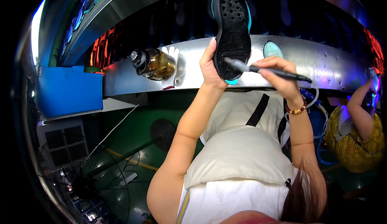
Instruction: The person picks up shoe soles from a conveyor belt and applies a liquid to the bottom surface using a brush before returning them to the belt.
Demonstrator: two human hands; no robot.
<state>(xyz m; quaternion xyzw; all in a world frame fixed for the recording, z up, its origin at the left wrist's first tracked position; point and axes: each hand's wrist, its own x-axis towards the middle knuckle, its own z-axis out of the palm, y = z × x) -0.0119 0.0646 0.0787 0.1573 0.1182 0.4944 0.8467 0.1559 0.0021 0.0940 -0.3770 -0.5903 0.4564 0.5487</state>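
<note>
My left hand (212, 70) grips a black shoe sole (233, 34) by its near left edge. The sole stands up over a metal ledge, its inner face toward me, with round holes at the far end and teal along its rim. In my right hand (284, 78) is a brush (278, 72) with a dark handle, held between thumb and fingers. Its pale bristles reach the lower part of the sole's face; blur hides whether they touch. From the handle's rear end runs a clear tube (317, 93). A mint-green shoe-shaped piece (273, 49) lies on the ledge beyond my right hand.
On the metal ledge (193, 65) a bottle of amber liquid (157, 65) lies beside a white glove (173, 54). Beyond runs a dark conveyor (181, 16) bearing several sole-shaped pieces. A blue box (70, 91) and a fan (84, 185) are at left; a co-worker in yellow (358, 143) is at right.
</note>
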